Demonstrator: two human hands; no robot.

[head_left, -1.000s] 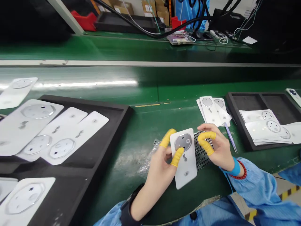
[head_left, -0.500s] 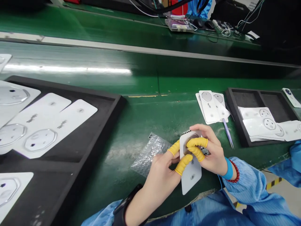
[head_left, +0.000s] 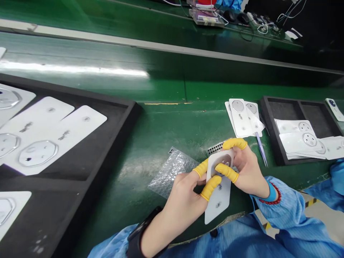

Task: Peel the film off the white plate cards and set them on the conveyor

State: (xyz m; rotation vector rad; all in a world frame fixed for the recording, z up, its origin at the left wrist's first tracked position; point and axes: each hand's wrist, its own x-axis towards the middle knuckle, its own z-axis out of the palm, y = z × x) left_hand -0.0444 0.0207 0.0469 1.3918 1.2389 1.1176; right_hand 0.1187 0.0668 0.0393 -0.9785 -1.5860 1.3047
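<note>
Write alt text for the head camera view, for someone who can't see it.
A person's left hand and right hand, wearing yellow finger cots, hold a white card with an octagonal patch above a green workbench. Bubble wrap lies beside them, and black foam trays hold similar cards on both sides.

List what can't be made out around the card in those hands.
Head view:
Centre of the white card: covered by fingers of the left hand and right hand.
Black dotted strip: mostly hidden behind the card and right hand.
Card's small marks: too small to read.
Black foam tray: cut off by the left edge.
</note>
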